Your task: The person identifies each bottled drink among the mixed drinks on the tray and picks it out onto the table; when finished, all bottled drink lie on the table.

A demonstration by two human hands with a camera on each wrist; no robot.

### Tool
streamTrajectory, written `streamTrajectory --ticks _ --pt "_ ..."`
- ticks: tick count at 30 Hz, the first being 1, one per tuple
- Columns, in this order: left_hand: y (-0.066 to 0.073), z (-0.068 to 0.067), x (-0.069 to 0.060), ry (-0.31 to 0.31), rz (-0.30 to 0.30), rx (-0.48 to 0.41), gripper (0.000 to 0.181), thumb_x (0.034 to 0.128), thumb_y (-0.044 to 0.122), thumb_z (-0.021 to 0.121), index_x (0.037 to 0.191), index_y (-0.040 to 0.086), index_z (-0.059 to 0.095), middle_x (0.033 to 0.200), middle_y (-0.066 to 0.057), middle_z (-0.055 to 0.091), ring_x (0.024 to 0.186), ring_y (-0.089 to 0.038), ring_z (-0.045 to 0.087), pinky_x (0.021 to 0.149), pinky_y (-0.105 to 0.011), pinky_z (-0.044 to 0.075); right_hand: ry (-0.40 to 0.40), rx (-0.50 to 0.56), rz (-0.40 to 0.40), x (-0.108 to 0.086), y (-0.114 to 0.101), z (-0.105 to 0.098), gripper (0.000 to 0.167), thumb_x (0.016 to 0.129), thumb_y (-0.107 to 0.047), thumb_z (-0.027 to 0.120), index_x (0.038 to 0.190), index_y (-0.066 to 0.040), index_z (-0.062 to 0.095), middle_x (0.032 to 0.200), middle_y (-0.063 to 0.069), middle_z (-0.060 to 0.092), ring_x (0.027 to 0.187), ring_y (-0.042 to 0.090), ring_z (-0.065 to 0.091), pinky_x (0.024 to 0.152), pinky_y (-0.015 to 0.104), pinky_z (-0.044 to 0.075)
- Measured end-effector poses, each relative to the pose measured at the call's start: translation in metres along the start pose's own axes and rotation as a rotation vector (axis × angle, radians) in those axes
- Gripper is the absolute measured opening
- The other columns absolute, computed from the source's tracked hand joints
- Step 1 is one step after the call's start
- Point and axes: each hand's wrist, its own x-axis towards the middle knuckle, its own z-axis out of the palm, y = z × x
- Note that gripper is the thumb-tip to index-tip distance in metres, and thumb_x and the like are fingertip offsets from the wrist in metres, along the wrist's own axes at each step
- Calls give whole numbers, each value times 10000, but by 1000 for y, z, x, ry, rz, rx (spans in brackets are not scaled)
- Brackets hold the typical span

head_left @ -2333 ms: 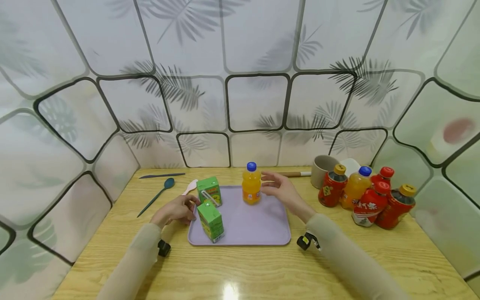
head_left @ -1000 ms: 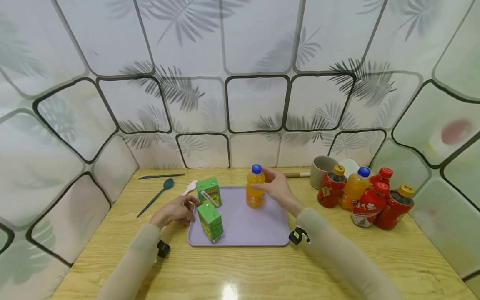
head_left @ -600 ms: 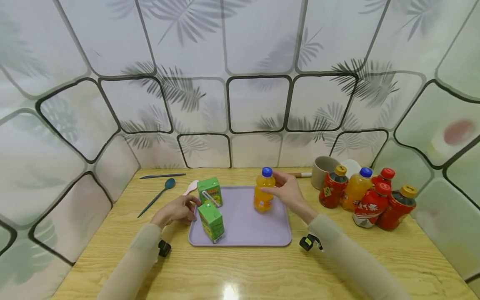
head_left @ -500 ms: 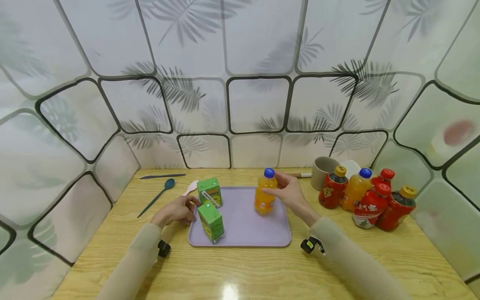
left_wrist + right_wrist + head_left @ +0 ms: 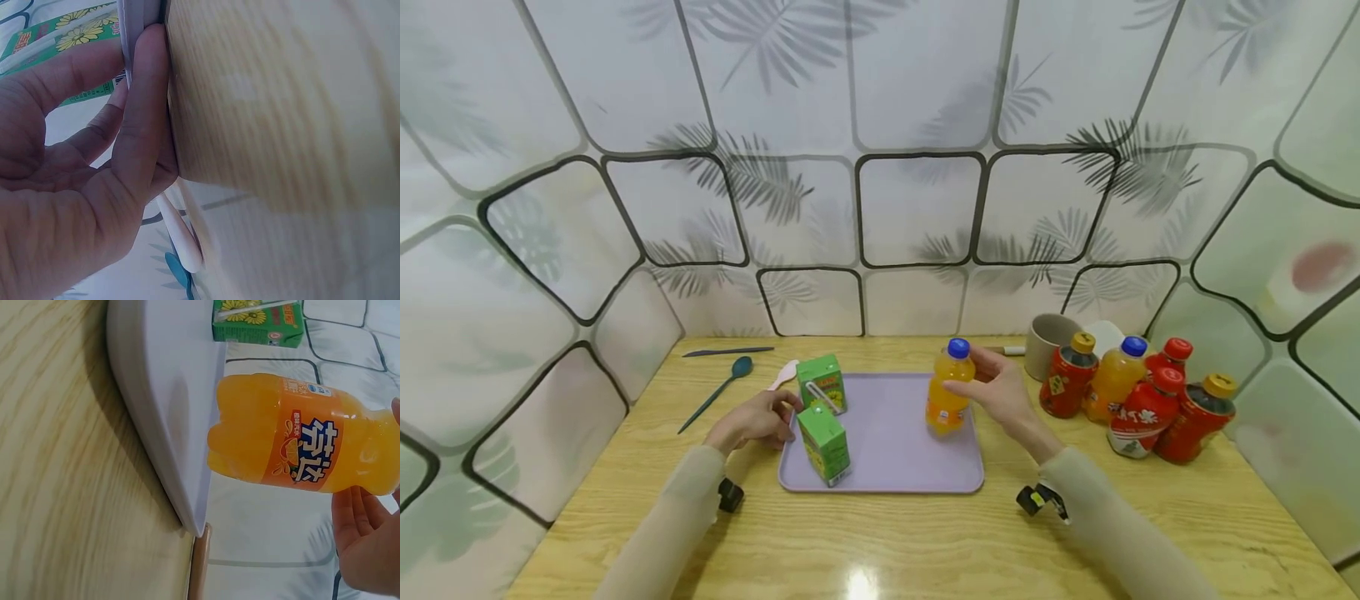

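My right hand (image 5: 1009, 397) holds an orange soda bottle (image 5: 948, 400) with a blue cap by its upper part. The bottle stands nearly upright above the right side of the lilac tray (image 5: 895, 486); in the right wrist view the bottle (image 5: 275, 434) has a gap under its base. My left hand (image 5: 758, 419) pinches the tray's left rim between thumb and fingers, as the left wrist view shows with the hand (image 5: 81, 144) at the rim. Two green juice cartons stand on the tray's left side, a front carton (image 5: 824, 443) and a back carton (image 5: 822, 382) with a straw.
Several bottles stand at the right, among them a red-labelled bottle (image 5: 1067, 375) and another orange soda bottle (image 5: 1116, 379). Behind them is a grey mug (image 5: 1047, 346). Left of the tray lie a teal spoon (image 5: 718, 392), a dark knife (image 5: 727, 352) and a pink utensil (image 5: 785, 374).
My right hand reached the orange soda bottle, took hold of it, raised it off the tray and moved it to the right. The left hand stayed at the tray rim.
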Motion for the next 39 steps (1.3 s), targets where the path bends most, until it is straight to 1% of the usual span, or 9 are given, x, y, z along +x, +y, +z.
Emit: streamTrajectory --ticks 5,11,15,18,23,28,31,34,39 --pt "0 0 0 2 5 7 446 754 -117 665 1171 5 567 909 -115 483 704 -190 535 591 -271 547 17 6 -17 -6 -3 -6 611 788 -120 817 1340 -22 575 1310 235 601 996 66 662 860 204 551" --pt "-2 -1 0 -5 3 3 451 756 -117 661 1178 5 561 918 -113 483 717 -188 533 597 -273 550 58 -58 35 -16 -10 -14 640 767 -196 843 1337 -61 587 1296 174 625 994 55 653 858 185 544" --pt "-3 -1 0 -2 8 0 453 754 -115 664 1180 1 561 919 -115 484 717 -189 534 592 -274 553 87 -64 30 -21 -12 -20 649 774 -207 838 1347 -52 576 1288 168 629 990 65 652 857 176 541" --pt "-4 -1 0 -7 10 -6 453 758 -114 666 1183 0 561 916 -114 484 715 -188 536 593 -276 558 111 -68 26 -24 -12 -24 633 782 -200 832 1342 -51 579 1251 135 650 976 64 653 853 172 541" --pt "-6 -1 0 -16 18 -8 459 759 -113 669 1191 -8 556 908 -113 486 704 -187 537 591 -281 559 152 -149 32 -30 -10 -31 618 792 -242 824 1335 -67 586 1208 110 656 943 63 637 830 149 530" --pt "-8 -1 1 -1 13 1 453 748 -116 664 1175 2 567 913 -114 493 705 -189 541 586 -276 555 183 -225 7 -38 -9 -37 589 793 -253 823 1310 -73 606 1171 117 655 905 90 609 779 138 522" --pt "-7 -2 0 -4 15 4 445 751 -114 666 1169 1 568 914 -115 492 711 -192 542 590 -276 556 200 -239 -17 -43 -8 -40 562 794 -237 823 1293 -78 618 1130 80 663 881 99 602 749 139 521" --pt "-7 -2 0 -5 14 0 437 752 -112 668 1162 6 571 911 -113 492 716 -194 541 591 -277 556 218 -245 -30 -46 -8 -43 549 790 -225 826 1281 -81 627 1082 11 673 861 85 603 733 138 518" --pt "-9 -2 0 -7 14 -1 441 753 -112 668 1165 8 567 911 -112 494 710 -193 541 588 -282 558 249 -269 -19 -51 -7 -50 549 784 -232 832 1266 -64 629 1020 -122 662 852 52 594 724 128 501"
